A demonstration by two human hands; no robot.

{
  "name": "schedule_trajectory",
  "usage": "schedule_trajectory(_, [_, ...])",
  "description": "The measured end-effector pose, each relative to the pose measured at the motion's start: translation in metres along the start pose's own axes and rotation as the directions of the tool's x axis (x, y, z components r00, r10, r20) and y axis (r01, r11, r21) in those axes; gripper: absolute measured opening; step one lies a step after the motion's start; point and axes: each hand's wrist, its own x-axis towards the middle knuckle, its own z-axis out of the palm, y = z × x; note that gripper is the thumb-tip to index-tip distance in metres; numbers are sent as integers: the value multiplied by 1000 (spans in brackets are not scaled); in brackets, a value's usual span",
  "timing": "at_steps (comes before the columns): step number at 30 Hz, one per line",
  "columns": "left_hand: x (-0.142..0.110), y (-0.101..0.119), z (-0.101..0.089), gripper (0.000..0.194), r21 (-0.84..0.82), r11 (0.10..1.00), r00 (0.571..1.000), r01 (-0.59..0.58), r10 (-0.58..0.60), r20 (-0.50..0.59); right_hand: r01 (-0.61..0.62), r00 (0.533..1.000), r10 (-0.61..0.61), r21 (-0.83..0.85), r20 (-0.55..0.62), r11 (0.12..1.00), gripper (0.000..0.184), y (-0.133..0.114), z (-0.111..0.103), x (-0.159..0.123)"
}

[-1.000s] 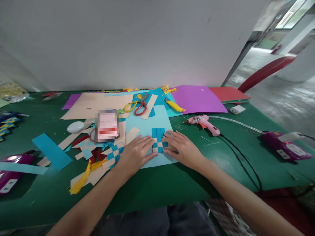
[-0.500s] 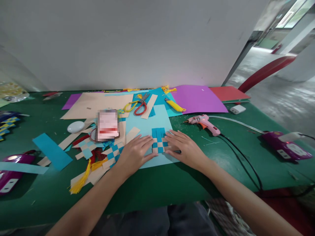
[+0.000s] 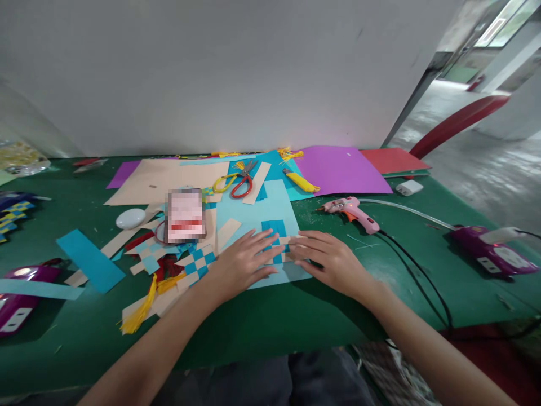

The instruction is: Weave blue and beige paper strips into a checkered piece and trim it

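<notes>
Left hand (image 3: 242, 259): spread open, holding nothing
Right hand (image 3: 333, 258): half-bent, cannot tell if holding
Woven paper (image 3: 278, 226): partly under left fingers, beside right

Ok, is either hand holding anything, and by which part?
The left hand lies over the left side of the woven paper, the right hand at its right edge; whether either grips it cannot be told.

Head view downward, table (image 3: 291, 321) seemingly near.
</notes>
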Motion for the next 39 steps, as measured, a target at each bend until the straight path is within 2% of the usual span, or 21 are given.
schedule_trajectory(7, [22,5,19,33,69,997,999,44,-43,-9,43,998,-41,-58,41,997,27,-1,-2,-13])
schedule_trajectory(14, [18,0,28,35,107,994,1000,11,-8,-25,52,997,-46,-91,63,995,27,-3,-3,-17])
schedule_trajectory(21, [16,-2,31,36,57,998,1000,15,-14,-16,25,999,-24,-35,41,999,27,-3,-5,-18])
schedule_trajectory(28, [16,0,21,39,-24,998,998,66,-65,12,-17,1000,17,4,17,1000,26,-4,-4,-16])
schedule_trajectory(31, [14,-2,12,40,-80,992,995,97,-99,-13,-27,999,27,25,-21,999,27,-4,-4,-16])
schedule_trajectory(34, [10,-5,5,32,-105,992,996,63,-69,-53,-25,999,26,39,-22,999,29,-4,-3,-16])
schedule_trajectory(39, [5,-10,0,28,-149,989,1000,-6,4,-13,-12,999,10,38,31,999,28,-4,-3,-16])
